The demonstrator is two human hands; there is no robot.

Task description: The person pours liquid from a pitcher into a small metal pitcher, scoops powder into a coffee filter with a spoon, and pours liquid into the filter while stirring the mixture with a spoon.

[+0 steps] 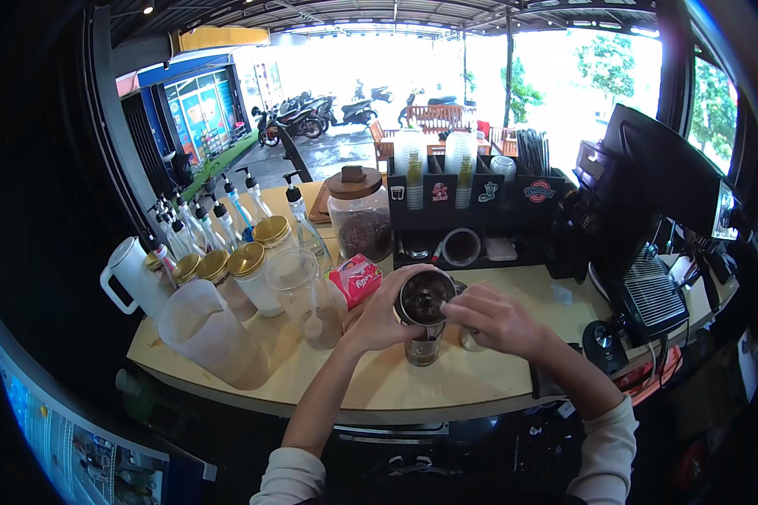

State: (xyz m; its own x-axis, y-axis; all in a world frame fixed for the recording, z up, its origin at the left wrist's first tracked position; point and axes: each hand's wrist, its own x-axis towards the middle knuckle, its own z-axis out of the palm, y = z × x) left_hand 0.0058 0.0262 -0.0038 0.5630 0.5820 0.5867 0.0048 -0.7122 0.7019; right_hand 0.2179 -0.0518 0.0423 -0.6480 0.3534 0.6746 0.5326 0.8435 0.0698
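My left hand (387,311) is wrapped around a metal cup (424,298) with something dark inside, its mouth tilted toward me. Directly below the cup, a clear glass (422,350) stands on the counter; whether the two touch is hard to tell. At the cup's right rim, my right hand (501,318) is closed in a pinch, and what it holds is hidden by the fingers. Just left of my left hand are a pink-and-white packet (355,280) and a clear plastic pitcher (293,282) with a pale spoon in it.
On the left of the counter (345,396) are a frosted jug (198,328), a white pitcher (136,273), gold-lidded jars (246,259) and several pump bottles. Behind stand a wooden-lidded jar (359,223) and a black cup organizer (421,206). A black machine (648,290) is at right.
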